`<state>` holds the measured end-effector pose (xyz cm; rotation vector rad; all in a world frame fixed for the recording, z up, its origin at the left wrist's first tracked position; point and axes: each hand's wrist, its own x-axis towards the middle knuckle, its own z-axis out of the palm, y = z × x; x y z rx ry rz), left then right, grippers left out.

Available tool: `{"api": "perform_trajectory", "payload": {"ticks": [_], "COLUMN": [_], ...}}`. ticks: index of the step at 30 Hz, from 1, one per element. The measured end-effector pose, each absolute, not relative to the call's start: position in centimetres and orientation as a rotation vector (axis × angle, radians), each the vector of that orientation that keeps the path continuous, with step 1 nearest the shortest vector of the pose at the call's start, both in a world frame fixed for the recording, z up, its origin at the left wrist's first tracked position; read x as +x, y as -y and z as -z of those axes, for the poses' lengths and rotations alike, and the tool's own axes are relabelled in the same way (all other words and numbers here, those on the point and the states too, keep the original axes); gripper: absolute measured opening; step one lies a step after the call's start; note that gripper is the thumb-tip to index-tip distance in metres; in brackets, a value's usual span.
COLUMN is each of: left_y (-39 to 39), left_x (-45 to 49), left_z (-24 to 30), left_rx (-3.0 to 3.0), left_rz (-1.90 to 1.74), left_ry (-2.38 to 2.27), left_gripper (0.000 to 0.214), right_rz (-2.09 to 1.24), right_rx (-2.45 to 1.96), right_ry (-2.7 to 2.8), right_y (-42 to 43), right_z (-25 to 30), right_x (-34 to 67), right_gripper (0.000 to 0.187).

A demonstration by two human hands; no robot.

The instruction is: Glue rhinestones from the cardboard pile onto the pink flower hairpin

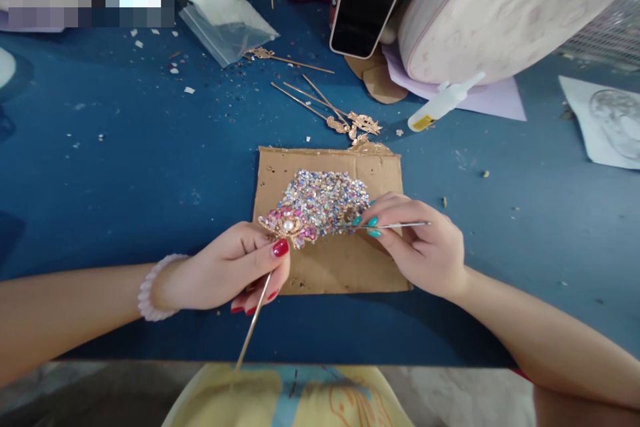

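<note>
My left hand (235,270) pinches a gold hairpin (286,225) with a pearl and pink stones, its long stick running down toward me. My right hand (417,247) pinches a thin metal needle tool (400,225), its tip reaching into a heap of small iridescent rhinestones (323,197). The heap lies on a piece of brown cardboard (340,267) on the blue table. Both hands rest over the cardboard's lower half, the hairpin's ornate head beside the heap's left edge.
Several plain gold hairpins (345,121) lie behind the cardboard. A glue bottle (440,105), a phone (367,0) and a pink pouch (500,7) sit at the back right. A plastic bag with tissue (220,13) is at the back. White paper (605,120) lies far right.
</note>
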<state>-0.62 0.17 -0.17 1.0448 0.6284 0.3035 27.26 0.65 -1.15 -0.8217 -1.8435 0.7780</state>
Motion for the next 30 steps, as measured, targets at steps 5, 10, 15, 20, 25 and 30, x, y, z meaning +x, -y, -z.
{"api": "perform_trajectory", "payload": {"ticks": [5, 10, 15, 20, 25, 30], "left_y": [-0.23, -0.27, -0.25, -0.35, -0.51, -0.62], "left_x": [-0.63, -0.17, -0.02, 0.07, 0.01, -0.02], "left_z": [0.11, -0.14, -0.16, -0.46, -0.30, -0.05], "left_rx": [1.033, 1.013, 1.065, 1.003, 0.975, 1.059], "left_rz": [-0.323, -0.362, -0.388, -0.323, -0.371, -0.380], "left_ry": [-0.644, -0.633, -0.691, -0.708, -0.724, -0.680], "left_gripper": [0.066, 0.060, 0.057, 0.057, 0.058, 0.055], "right_rz": [-0.775, -0.772, -0.736, -0.682, -0.642, -0.601], "right_rx": [-0.824, -0.788, -0.753, -0.741, -0.707, -0.710], "right_ry": [1.850, 1.889, 1.926, 2.009, 2.073, 2.066], "right_y": [-0.64, -0.64, -0.69, -0.67, -0.67, -0.71], "right_z": [1.24, 1.05, 0.99, 0.94, 0.91, 1.03], "right_x": [27.32, 27.20, 27.09, 27.08, 27.20, 27.23], "right_gripper": [0.018, 0.022, 0.020, 0.019, 0.019, 0.019]}}
